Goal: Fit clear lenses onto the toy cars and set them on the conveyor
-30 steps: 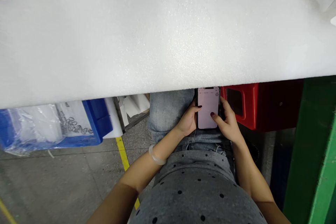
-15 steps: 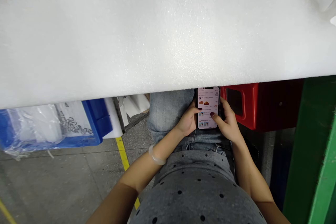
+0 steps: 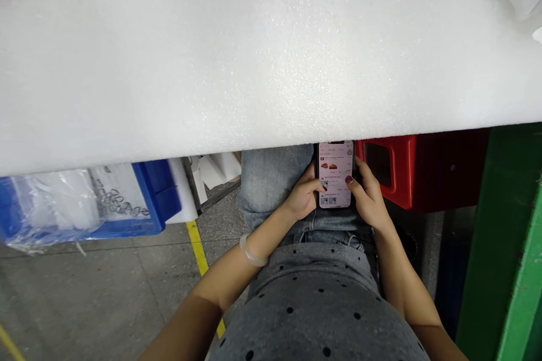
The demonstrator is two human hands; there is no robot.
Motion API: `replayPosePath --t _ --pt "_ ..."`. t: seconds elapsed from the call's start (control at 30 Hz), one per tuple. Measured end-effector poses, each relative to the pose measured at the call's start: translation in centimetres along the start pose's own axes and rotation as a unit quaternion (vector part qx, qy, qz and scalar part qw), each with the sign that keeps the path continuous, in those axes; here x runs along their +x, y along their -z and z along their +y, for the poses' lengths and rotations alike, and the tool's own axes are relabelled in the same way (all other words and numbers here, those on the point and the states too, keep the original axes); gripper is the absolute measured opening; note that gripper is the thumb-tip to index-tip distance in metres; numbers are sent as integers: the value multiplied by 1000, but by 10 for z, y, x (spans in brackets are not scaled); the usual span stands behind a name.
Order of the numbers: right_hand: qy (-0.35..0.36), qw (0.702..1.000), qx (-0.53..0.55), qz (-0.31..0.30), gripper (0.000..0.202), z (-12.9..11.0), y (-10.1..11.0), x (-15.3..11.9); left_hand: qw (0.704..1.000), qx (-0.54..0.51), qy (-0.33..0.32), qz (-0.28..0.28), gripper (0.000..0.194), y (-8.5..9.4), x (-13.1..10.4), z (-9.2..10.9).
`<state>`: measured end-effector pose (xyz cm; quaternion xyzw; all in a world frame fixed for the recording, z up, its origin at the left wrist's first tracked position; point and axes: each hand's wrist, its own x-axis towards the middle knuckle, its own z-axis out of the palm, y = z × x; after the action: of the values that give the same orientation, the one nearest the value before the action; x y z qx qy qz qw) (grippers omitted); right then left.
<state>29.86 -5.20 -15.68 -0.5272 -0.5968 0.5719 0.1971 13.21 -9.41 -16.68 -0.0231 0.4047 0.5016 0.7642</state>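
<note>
A smartphone (image 3: 336, 177) with a lit screen is held upright over my lap, just below the edge of the white foam-covered table. My left hand (image 3: 304, 196) grips its left side, the thumb lying over the lower left of the screen. Along the phone's right side, my right hand (image 3: 369, 197) is closed, with its thumb at the right part of the screen. The fingers behind the phone are hidden. Its screen shows a list with small pictures; the text is too small to read.
The white foam sheet (image 3: 237, 56) spans the upper half of the view. At the left stands a blue bin (image 3: 156, 197) with plastic-wrapped items and small dark rings. A red plastic stool (image 3: 436, 172) and a green post (image 3: 486, 248) are at the right.
My right thumb has shifted up and right, towards the screen's right edge. My left thumb has moved slightly lower on the screen. The phone stays in place.
</note>
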Motion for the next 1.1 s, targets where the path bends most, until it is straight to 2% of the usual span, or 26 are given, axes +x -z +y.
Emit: replayPosePath --t 0.07,0.27,0.47,0.6,0.8,0.93,1.1 --pt "-1 1000 3 2 50 1 0 0 1000 -2 0 0 66 1 1 -1" --pt "12 1000 3 8 49 1 -1 0 999 -36 12 29 39 -2 1 0" --pt "10 1000 10 6 48 0 -1 1 999 -20 3 33 59 -6 -1 2" --pt "1 1000 15 7 50 1 -1 1 999 -24 32 31 37 -8 1 2" --pt "4 1000 20 5 48 0 -1 1 999 -33 9 26 41 -7 1 2" --pt "0 1000 23 6 49 0 -1 0 999 -40 9 35 36 -8 0 3" --pt "1 1000 21 6 48 -2 -1 1 999 -19 16 33 55 -8 -1 5"
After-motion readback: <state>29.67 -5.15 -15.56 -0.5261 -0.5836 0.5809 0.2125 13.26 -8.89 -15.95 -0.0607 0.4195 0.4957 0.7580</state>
